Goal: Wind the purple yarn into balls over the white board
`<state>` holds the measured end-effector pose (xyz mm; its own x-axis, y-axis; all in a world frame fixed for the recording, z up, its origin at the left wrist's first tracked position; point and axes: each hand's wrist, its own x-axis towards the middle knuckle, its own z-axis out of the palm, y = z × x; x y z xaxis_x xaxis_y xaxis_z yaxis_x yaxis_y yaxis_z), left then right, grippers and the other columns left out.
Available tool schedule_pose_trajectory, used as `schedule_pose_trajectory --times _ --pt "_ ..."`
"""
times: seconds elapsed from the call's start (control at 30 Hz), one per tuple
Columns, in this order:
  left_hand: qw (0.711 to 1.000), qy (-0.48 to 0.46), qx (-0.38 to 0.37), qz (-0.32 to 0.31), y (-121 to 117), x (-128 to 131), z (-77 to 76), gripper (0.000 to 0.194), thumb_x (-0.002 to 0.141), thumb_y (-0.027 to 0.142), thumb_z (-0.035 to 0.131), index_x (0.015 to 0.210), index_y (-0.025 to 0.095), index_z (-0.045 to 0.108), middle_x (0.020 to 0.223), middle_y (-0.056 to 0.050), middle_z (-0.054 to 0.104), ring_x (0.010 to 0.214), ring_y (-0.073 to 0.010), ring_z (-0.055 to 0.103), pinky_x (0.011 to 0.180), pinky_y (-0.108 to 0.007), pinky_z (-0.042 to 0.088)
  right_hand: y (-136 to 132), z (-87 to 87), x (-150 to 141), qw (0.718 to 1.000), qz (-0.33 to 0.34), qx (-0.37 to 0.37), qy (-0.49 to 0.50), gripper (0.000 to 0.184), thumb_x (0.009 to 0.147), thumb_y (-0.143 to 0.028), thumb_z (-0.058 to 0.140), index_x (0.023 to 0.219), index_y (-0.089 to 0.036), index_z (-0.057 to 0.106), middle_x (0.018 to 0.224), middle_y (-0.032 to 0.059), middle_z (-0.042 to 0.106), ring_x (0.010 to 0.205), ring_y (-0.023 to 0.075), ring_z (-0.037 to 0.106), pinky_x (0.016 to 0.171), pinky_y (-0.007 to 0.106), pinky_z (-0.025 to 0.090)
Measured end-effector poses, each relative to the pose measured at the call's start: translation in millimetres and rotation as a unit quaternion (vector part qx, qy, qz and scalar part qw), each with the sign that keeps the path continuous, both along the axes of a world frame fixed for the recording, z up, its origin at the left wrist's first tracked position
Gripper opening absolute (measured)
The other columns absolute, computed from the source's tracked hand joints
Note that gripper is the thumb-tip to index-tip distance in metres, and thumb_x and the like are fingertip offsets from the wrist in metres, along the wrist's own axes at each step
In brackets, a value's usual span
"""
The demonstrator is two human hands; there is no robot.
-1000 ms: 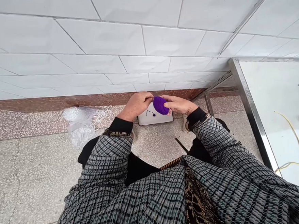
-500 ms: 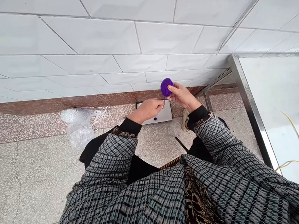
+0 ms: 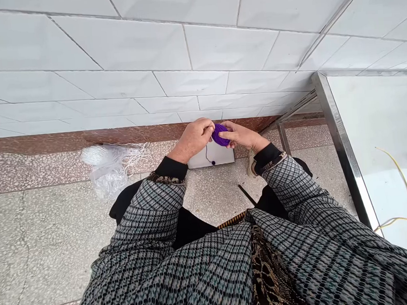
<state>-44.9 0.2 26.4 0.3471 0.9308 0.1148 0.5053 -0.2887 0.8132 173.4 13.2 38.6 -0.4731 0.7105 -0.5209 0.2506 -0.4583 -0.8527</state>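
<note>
A small purple ball of yarn (image 3: 219, 134) is held between both hands in front of me, above the floor. My right hand (image 3: 242, 136) grips the ball from the right with curled fingers. My left hand (image 3: 194, 138) is closed at the ball's left side, fingers pinched against it. A thin purple strand (image 3: 209, 157) with a knot at its end dangles below the ball, over a white flat box (image 3: 210, 155) on the floor by the wall.
A clear plastic bag with white cord (image 3: 110, 166) lies on the speckled floor to the left. A metal-framed table (image 3: 342, 147) with a yellow cord (image 3: 401, 189) on it stands at the right. A white tiled wall is ahead.
My right hand had lifted the ball up and right, away from the left hand; now it is back down and both hands meet at the ball again.
</note>
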Motion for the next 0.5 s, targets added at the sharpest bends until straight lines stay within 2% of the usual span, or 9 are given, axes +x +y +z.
schedule_pose_trajectory --times 0.13,0.27,0.37,0.43,0.5 --pt "1.000 0.005 -0.004 -0.002 -2 0 3.4 0.018 0.099 0.025 0.053 0.083 0.021 0.060 0.087 -0.005 0.069 0.083 -0.0209 0.065 0.086 -0.034 0.054 2 -4.2 2 0.999 0.011 -0.013 0.029 0.024 0.112 -0.027 0.076 0.126 -0.020 0.058 0.089 -0.0006 0.071 0.059 0.0100 0.064 0.052 0.019 0.049" --pt "0.999 0.023 -0.029 -0.003 -2 -5 8.6 0.019 0.099 0.024 0.055 0.084 0.020 0.065 0.085 -0.004 0.073 0.084 -0.0212 0.066 0.085 -0.033 0.053 2 -1.5 4 0.999 0.042 -0.003 0.011 0.021 0.107 -0.014 0.071 0.124 -0.019 0.059 0.086 -0.0017 0.070 0.061 0.0097 0.063 0.054 0.018 0.049" --pt "0.999 0.027 -0.035 0.014 1 -11 9.5 0.019 0.099 0.023 0.055 0.083 0.020 0.065 0.084 -0.004 0.073 0.083 -0.0203 0.065 0.084 -0.032 0.052 1 -0.1 7 0.994 0.094 -0.006 0.055 0.031 0.100 -0.017 0.077 0.126 -0.019 0.060 0.089 -0.0013 0.072 0.063 0.0099 0.064 0.056 0.019 0.051" --pt "0.999 0.021 -0.034 0.016 3 -12 7.4 0.019 0.099 0.023 0.055 0.083 0.019 0.065 0.085 -0.004 0.074 0.084 -0.0202 0.065 0.085 -0.032 0.052 -1 -0.2 9 0.985 0.131 -0.014 0.108 0.044 0.094 -0.027 0.085 0.129 -0.020 0.060 0.092 -0.0009 0.073 0.067 0.0109 0.067 0.059 0.020 0.054" --pt "0.999 0.007 -0.036 0.015 4 -10 3.3 0.020 0.100 0.024 0.056 0.084 0.019 0.068 0.088 -0.004 0.076 0.087 -0.0210 0.067 0.088 -0.032 0.053 -1 -0.5 10 0.978 0.140 -0.015 0.154 0.059 0.087 -0.039 0.093 0.131 -0.020 0.058 0.095 -0.0006 0.073 0.071 0.0122 0.070 0.063 0.022 0.057"
